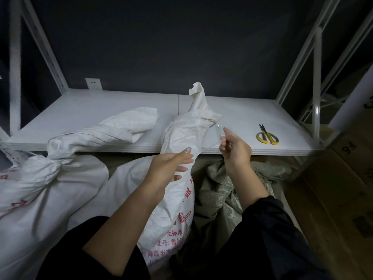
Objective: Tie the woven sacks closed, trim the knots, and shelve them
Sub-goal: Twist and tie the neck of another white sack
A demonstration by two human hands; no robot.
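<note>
Scissors (267,136) on shelf (242,118), right; tied sack (50,178) left; grey sack (220,190) beneath right arm. Middle sack (181,138), red print, neck bunched, leans against shelf edge. Left hand (171,166) grips neck; right hand (234,148) pinches clear tie (217,130).

White woven sacks (177,138) carry red print; scissors (267,135) have yellow handles; shelf (101,110) is white, wall (171,47) dark grey.
</note>
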